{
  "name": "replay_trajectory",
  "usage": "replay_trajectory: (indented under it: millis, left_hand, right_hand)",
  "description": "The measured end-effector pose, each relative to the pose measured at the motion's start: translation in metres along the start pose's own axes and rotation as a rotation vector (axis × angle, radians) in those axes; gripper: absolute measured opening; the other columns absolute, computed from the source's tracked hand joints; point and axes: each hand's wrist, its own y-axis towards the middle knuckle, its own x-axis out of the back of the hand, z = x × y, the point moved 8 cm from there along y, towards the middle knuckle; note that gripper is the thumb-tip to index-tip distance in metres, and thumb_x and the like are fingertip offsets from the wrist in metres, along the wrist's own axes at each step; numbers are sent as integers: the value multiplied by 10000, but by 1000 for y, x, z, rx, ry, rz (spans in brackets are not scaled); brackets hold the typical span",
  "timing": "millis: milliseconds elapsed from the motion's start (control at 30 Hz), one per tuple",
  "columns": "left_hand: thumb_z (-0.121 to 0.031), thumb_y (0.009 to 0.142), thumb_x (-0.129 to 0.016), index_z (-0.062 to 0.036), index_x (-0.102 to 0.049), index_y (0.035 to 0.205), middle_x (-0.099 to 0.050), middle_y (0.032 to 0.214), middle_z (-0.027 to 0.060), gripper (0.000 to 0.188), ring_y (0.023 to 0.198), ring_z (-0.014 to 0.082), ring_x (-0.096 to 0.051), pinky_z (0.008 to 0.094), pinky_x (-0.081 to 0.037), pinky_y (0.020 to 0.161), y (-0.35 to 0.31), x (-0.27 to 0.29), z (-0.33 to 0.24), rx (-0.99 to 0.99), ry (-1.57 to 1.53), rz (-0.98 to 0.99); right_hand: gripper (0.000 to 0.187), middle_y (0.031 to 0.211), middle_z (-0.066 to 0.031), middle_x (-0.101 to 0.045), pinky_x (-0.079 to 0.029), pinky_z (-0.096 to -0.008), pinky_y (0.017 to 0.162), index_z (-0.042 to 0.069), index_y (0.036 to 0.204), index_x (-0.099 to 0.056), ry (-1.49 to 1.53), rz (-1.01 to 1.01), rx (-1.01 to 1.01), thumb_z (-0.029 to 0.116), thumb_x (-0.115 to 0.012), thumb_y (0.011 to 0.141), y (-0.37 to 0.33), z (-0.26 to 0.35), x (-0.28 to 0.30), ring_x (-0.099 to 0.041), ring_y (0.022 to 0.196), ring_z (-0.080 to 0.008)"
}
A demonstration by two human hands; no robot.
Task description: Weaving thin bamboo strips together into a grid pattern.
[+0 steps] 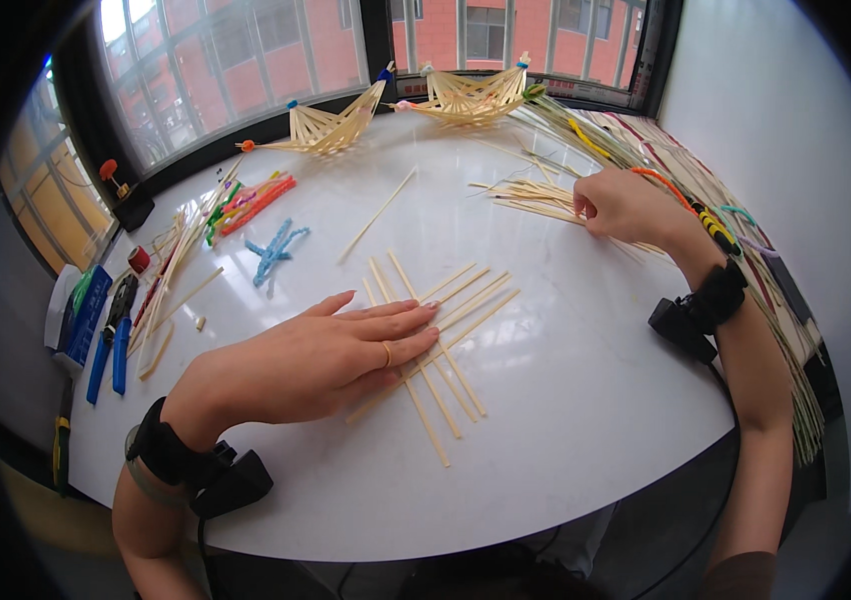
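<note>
Crossed bamboo strips, laid over and under each other in a loose lattice, lie at the middle of the white table. My left hand rests flat on their left part, fingers stretched out and hiding some crossings. Farther back on the right, my right hand pinches at a loose pile of pale bamboo strips. Its thumb and fingertips are pressed together at the pile's right end; how many strips they grip is hidden. One single strip lies apart, beyond my left hand.
Two woven boat-shaped pieces stand at the back by the window. Blue twisted pipe cleaners and coloured ones lie left of centre. Blue-handled pliers are at the left edge. Long bundled strips line the right side.
</note>
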Motion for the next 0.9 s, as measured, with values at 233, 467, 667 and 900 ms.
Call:
replay_trajectory:
  millis: [233,467,667,900]
  left_hand:
    - [-131,942,-498,-136,-350,1429,-304,1502,85,509,1400,240,-261,523,-237,1112,0,1,-1,12,-30,-5]
    - [-139,945,-500,-153,-351,1430,-306,1503,75,508,1402,229,-256,513,-229,1120,0,0,2,22,-28,-6]
    - [-144,949,-497,-157,-357,1428,-304,1505,69,499,1402,230,-255,514,-231,1121,-1,0,1,24,-23,-6]
    - [-145,946,-506,-140,-369,1417,-314,1499,76,491,1397,235,-266,514,-245,1114,2,0,1,19,-31,-3]
  right_hand:
    - [131,775,-116,-645,-480,-343,689,-8,831,-668,9,-87,7,74,-633,736,-2,-3,12,-609,760,-241]
    - [137,779,-139,-656,-492,-343,676,-5,815,-666,163,-116,-85,106,-655,736,4,-20,18,-635,733,-261]
    - [158,767,-115,-651,-488,-330,658,-16,837,-646,347,-115,-137,132,-674,790,5,-41,11,-624,702,-220]
    - [149,745,-89,-652,-484,-292,627,-24,888,-666,349,-146,-103,99,-675,805,6,-34,17,-618,683,-157]
